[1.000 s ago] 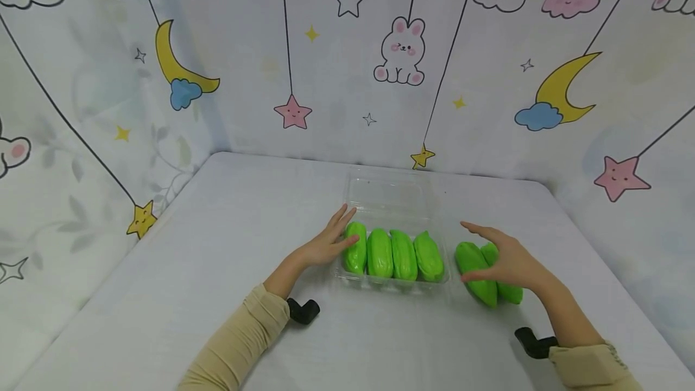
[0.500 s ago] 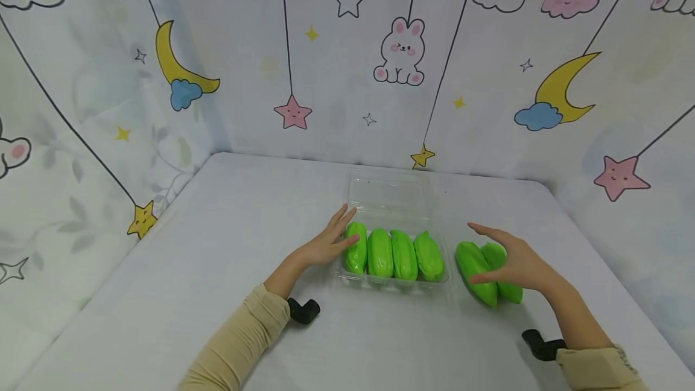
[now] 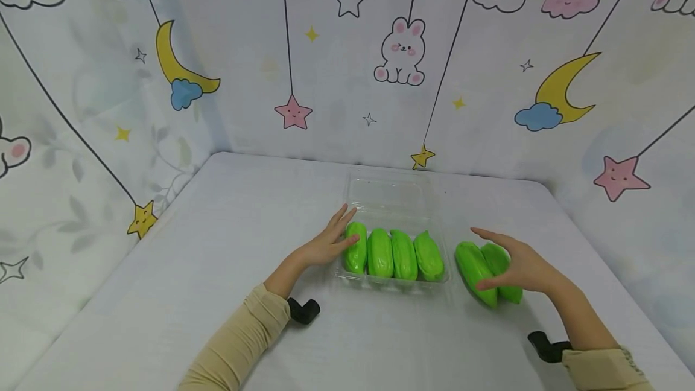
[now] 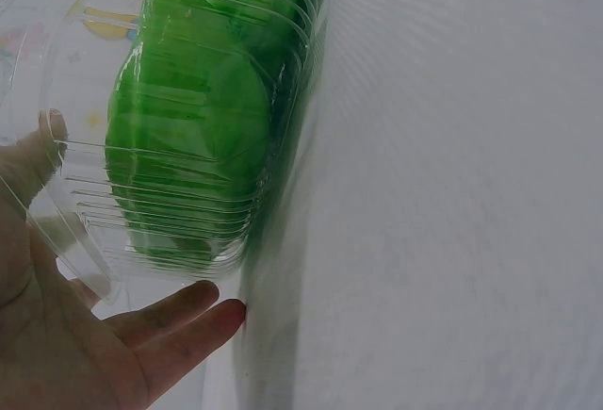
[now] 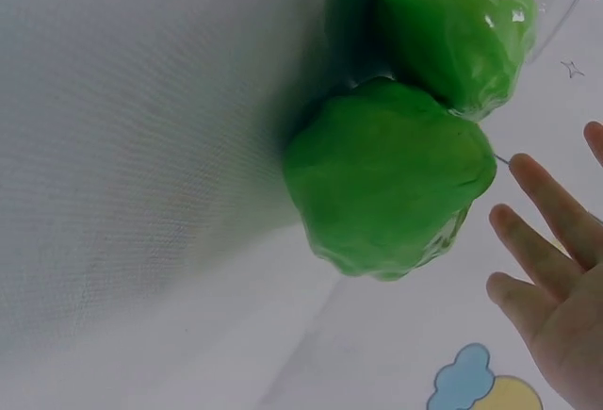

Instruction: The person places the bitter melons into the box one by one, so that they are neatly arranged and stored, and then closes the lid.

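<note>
A clear plastic clamshell box (image 3: 392,283) lies with its lid (image 3: 388,195) folded back, and several oblong, shiny bright green pieces (image 3: 380,255) fill it side by side. At its left end is my left hand (image 3: 319,248), fingers extended along the side and thumb over the leftmost piece. In the left wrist view that green piece (image 4: 188,137) shows through the ribbed wall, the fingers beside the box's corner. Two more green pieces (image 3: 471,267) lie on the table right of the box. Over them my right hand (image 3: 523,267) hovers, fingers and thumb spread, holding nothing; the right wrist view shows a gap between fingertips and the nearer piece (image 5: 391,179).
A white cloth covers the table (image 3: 228,210). Behind it hangs a backdrop (image 3: 347,65) printed with stars, moons and rabbits. A black wrist mount (image 3: 304,311) sits by the left sleeve, another black mount (image 3: 548,347) by the right.
My right hand has drifted right and slightly down, uncovering more of the two loose green pieces. The left hand, the box and the green pieces stay where they were.
</note>
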The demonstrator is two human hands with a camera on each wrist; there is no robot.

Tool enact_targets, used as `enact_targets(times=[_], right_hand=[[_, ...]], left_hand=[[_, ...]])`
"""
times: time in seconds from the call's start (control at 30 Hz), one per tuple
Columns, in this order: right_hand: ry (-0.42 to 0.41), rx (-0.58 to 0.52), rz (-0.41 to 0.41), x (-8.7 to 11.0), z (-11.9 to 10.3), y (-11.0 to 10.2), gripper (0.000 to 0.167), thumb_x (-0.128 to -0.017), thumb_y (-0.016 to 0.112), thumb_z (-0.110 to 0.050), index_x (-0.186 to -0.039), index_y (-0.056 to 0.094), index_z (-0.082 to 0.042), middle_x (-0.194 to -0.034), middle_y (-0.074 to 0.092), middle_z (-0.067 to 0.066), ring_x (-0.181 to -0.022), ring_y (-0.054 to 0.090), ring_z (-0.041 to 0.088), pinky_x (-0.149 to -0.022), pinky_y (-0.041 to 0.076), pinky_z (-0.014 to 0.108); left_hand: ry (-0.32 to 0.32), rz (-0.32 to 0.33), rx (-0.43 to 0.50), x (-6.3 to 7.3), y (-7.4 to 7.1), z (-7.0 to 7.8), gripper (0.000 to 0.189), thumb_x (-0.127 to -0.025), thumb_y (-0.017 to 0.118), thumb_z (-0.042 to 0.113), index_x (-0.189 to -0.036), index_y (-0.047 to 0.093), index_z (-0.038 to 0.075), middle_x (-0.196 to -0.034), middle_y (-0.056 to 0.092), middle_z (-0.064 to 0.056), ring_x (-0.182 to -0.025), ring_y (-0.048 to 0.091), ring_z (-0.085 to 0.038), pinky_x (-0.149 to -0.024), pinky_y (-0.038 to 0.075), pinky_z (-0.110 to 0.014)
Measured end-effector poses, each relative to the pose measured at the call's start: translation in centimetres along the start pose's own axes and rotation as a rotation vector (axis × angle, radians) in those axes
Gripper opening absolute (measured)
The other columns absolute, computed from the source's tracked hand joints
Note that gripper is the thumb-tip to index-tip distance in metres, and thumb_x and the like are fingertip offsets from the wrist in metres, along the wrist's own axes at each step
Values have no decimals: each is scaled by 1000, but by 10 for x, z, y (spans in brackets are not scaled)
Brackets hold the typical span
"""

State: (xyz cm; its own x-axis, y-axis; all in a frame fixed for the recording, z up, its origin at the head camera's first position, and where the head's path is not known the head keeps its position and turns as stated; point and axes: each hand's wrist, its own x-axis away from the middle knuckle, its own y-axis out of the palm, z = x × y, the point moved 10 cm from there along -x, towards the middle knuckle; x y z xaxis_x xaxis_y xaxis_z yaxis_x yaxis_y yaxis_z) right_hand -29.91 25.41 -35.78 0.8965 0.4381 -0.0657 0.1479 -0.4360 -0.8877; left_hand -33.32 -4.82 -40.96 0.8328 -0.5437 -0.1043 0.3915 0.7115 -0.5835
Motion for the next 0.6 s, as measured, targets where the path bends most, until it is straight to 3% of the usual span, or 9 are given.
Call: enact_targets(times=[0.33,0.6], right_hand=[[-1,-18,-40,0,1,2,103,-54,85,-45,-141,37,-17,-139,33,26,-126,22,52,-85,28,71],[-42,-24,-57,-1,2,12,106,-48,88,-42,-138,41,-9,-137,38,25,-125,19,56,-86,24,72]], left_hand=[[-6,7,-3,1,-1,1,66,-98,42,33,-148,4,12,-152,-10,-13,-138,-3,-30,-105,20,-52],[-7,10,1,2,-1,3,67,-98,42,35,-148,3,12,-151,-11,-12,-138,-4,-31,-104,21,-53]])
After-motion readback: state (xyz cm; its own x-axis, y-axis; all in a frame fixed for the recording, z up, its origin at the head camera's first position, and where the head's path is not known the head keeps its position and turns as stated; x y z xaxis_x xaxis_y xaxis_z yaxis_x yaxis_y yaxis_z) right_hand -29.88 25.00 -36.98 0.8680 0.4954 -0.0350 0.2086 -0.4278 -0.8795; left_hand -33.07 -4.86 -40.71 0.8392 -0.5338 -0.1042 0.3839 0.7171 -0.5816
